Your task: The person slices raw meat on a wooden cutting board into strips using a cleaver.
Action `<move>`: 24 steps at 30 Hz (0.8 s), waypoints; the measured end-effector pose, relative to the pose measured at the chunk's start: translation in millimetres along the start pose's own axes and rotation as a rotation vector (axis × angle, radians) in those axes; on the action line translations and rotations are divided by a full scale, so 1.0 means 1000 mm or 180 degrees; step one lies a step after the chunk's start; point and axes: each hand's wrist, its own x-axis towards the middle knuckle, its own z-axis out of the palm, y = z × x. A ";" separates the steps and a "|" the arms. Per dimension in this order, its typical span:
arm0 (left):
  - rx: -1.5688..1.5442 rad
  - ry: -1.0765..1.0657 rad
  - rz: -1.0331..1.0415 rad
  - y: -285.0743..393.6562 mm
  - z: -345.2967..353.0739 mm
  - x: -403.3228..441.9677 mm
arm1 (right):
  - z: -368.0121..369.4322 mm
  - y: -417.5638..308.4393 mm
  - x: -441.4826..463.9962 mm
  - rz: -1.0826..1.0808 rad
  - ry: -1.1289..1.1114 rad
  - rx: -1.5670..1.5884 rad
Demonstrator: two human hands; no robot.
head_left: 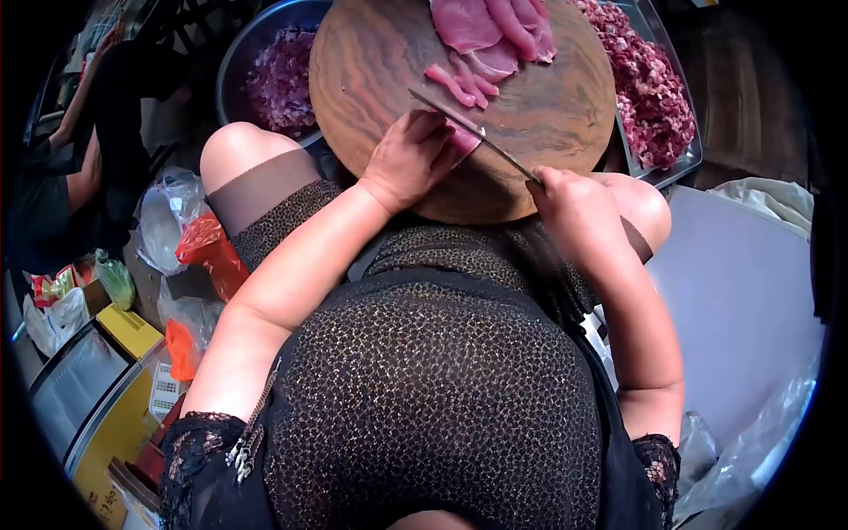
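My right hand [572, 205] grips the handle end of a knife [490, 146], whose blade points up and left across a round wooden chopping board [371, 66]. Under the blade lies a piece of raw meat [463, 143], and my left hand [411, 161] presses it to the board with curled fingers. Just beyond the blade are several cut strips of meat [461, 84]. Larger pink slices of meat [473, 25] lie at the board's far edge.
A metal bowl [231, 79] of chopped meat [281, 79] stands left of the board, and a metal tray [685, 159] of diced meat [649, 93] at the right. Another person [115, 132] is at far left. Plastic bags [212, 252] and a yellow box [128, 331] lie below.
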 end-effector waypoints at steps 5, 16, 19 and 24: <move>-0.0207 0.0176 0.0240 0.004 -0.004 0.013 | 0.007 -0.005 0.009 0.0133 -0.0453 -0.0038; 0.0005 0.0126 0.0151 0.016 -0.022 -0.005 | 0.013 -0.009 0.012 -0.0198 0.0368 0.0163; -0.0042 -0.0029 -0.0050 0.008 -0.013 -0.005 | 0.008 -0.008 0.001 -0.0060 -0.0394 -0.0111; -0.0219 0.0175 0.0216 0.009 -0.014 -0.002 | 0.035 -0.022 0.035 -0.0148 -0.0269 -0.0161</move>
